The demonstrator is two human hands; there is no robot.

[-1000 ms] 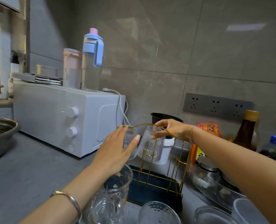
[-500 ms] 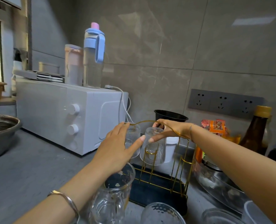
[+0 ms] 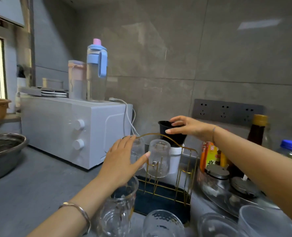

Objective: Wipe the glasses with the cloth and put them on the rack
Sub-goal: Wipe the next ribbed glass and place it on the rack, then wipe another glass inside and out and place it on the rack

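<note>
My left hand [image 3: 123,161] lies flat, fingers straight, against the left ribbed glass [image 3: 137,149], which hangs upside down on the gold rack [image 3: 188,168]. Its thumb tip touches the second ribbed glass [image 3: 159,159] at 3 o'clock. My right hand [image 3: 191,127] pinches the black cup [image 3: 172,134] at the rack's 12 o'clock. I reckon that cup could snag the rack's arch and shake both glasses loose, or my left forearm could tip the pitcher [image 3: 118,211] at 6 o'clock.
</note>
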